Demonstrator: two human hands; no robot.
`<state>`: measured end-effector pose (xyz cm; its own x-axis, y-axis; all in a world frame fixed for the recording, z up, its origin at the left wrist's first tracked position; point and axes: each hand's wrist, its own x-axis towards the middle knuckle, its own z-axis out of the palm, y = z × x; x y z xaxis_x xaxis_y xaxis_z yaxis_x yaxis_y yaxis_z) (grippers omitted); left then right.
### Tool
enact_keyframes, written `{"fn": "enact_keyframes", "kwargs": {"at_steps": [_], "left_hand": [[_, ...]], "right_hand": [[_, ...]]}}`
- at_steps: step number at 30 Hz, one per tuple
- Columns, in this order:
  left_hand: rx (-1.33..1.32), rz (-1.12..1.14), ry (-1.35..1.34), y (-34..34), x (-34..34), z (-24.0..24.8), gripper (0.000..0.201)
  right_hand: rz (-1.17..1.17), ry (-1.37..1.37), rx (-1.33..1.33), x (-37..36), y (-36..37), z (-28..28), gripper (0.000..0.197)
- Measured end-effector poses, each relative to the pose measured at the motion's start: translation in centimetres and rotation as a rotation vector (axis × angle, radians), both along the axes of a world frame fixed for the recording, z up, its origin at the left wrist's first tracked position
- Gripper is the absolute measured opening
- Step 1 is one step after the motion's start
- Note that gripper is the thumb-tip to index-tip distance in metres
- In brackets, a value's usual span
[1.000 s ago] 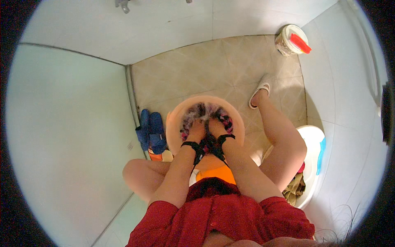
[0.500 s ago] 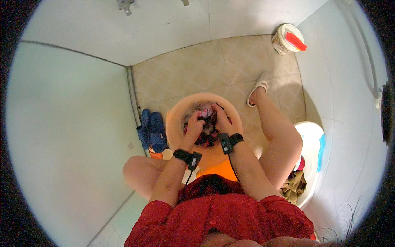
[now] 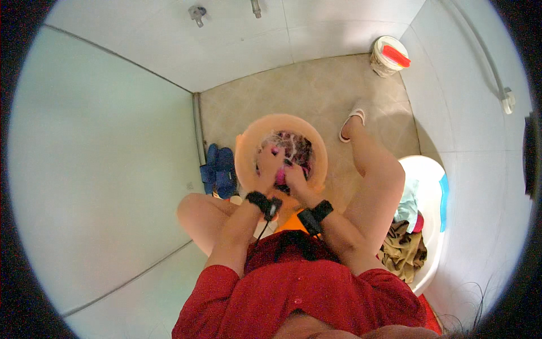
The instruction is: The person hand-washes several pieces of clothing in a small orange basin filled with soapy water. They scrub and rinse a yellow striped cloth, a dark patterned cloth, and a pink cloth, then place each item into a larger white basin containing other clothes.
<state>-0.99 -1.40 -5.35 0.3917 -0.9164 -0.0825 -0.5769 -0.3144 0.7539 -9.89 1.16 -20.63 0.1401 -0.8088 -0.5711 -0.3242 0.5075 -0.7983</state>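
Between my knees stands an orange plastic basin [image 3: 317,146] holding wet dark cloth [image 3: 299,148] with pink patches and some white suds. My left hand [image 3: 270,167] is down inside the basin, its fingers bent round a bunch of the cloth, slightly blurred. Close to its right, nearer to me, my right hand [image 3: 296,179] is closed on the same cloth. A pink fold [image 3: 280,176] shows between the two hands. The fingertips are partly hidden by the cloth. Each wrist wears a black strap with a small dark box.
Blue slippers [image 3: 224,172] stand left of the basin by the glass partition. At my right, a white tub [image 3: 432,248] contains brown and pale-green clothes [image 3: 403,254]. A white bucket [image 3: 383,68] with a red brush-like item on top sits in the far right corner. Taps [image 3: 197,16] jut from the far wall.
My right hand has come from the basin's right side toward me and beside the left hand. The cloth has shifted, showing more pink near me. The whole view has tilted slightly.
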Motion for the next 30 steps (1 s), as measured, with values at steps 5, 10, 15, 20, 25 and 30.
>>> {"fn": "enact_keyframes", "kwargs": {"at_steps": [5, 10, 15, 20, 25, 30], "left_hand": [[-0.002, -0.136, 0.265, 3.8, -3.3, 1.8, 0.027], [-0.089, 0.069, -0.005, 0.2, -0.4, 2.1, 0.022], [-0.026, -0.061, 0.056, 3.8, -2.9, 0.9, 0.024], [-0.066, -0.073, 0.081, 3.3, -3.4, 0.1, 0.020], [0.064, 0.077, 0.059, 0.6, 0.6, 0.6, 0.023], [0.309, -0.112, 0.297, 4.9, -2.9, 0.2, 0.025]], "right_hand": [[-0.105, -0.411, 0.218, -2.1, -2.0, -4.7, 0.031], [0.541, 0.319, -0.455, 1.5, 0.1, 0.2, 0.036], [-0.399, -0.909, 0.509, -1.7, -0.6, 6.7, 0.033], [-0.257, -0.454, 0.250, -0.4, -1.2, 5.8, 0.031], [-0.277, -0.394, 0.405, 1.1, 1.5, 6.3, 0.030], [-0.448, -0.778, 0.447, -2.4, -0.2, 8.7, 0.035]]}}
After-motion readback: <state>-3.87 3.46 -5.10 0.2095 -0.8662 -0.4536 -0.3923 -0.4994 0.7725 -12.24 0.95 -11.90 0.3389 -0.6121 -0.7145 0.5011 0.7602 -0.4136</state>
